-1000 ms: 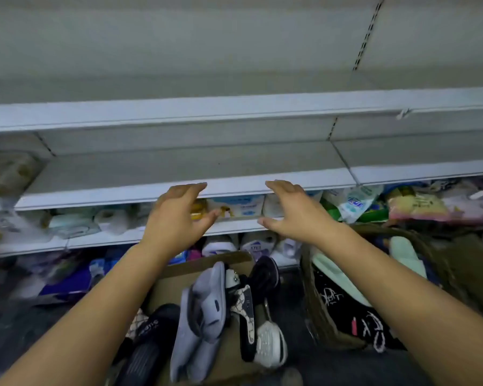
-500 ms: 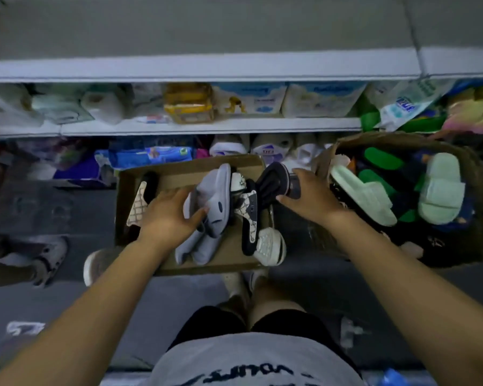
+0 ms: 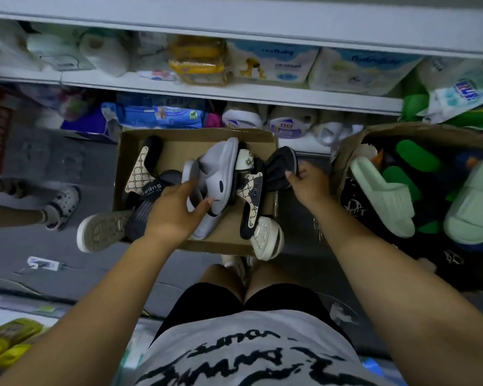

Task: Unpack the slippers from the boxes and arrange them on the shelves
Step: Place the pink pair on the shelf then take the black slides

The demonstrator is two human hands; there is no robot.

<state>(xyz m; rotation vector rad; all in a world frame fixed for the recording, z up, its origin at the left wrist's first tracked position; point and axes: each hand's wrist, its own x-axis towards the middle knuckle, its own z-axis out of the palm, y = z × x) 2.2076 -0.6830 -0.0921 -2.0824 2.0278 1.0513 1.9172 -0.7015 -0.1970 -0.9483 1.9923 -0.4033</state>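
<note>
Shelving (image 3: 234, 26) spans the top of the view. Only the front lip of its upper tier shows, while the lower shelf (image 3: 234, 93) is crowded with tissue packs (image 3: 273, 64). A second ago both hands were raised, fingers spread, at a bare shelf. The view has since tipped down, and both hands are now in the cardboard box (image 3: 195, 136) on the floor (image 3: 67, 263) below the person. A second box (image 3: 402, 129) at right holds mint-green slippers (image 3: 379, 196) and stands just beside the first.

In the near box a pair of grey slippers (image 3: 221, 174) lies at centre among patterned and dark ones, and a white-soled slipper (image 3: 265, 238) overhangs the near rim. The left hand (image 3: 173, 215) grips the grey pair, fingers curled over one sole's edge and thumb pressed to the other. The right hand (image 3: 310, 185) pinches the rim of a dark slipper (image 3: 279, 171) at the box's right wall, fingers narrow.

The shift suggests a fresh load is being picked up for the shelves, with plenty of slippers left in both boxes. Room is tight: the lower shelf juts out right above the box's far wall, the second box hems in the right side, and another person's clog (image 3: 63, 203) stands at left. Straight up and toward the body looks the freest way out.
</note>
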